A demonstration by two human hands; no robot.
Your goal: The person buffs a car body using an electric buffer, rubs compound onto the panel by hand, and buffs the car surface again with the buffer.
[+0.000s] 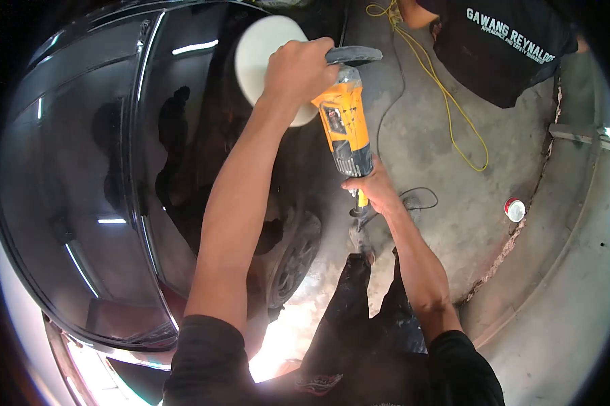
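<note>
An orange and black car polisher (345,122) is in both of my hands, with its large white round pad (261,61) facing the side of a glossy black car (203,149). The pad seems to lie against the panel, but the contact edge is hidden. My left hand (301,71) is closed on the front end of the polisher, by its dark curved handle (359,55). At the rear of the tool body, near the cord end, my right hand (372,188) is wrapped around the grip.
A co-worker in a dark printed shirt (501,47) is at the upper right. A yellow cord (447,95) and a black cable (388,101) run over the concrete floor (426,149). A small red-and-white container (515,209) lies near the wall. The car's wheel (297,260) is left of my legs.
</note>
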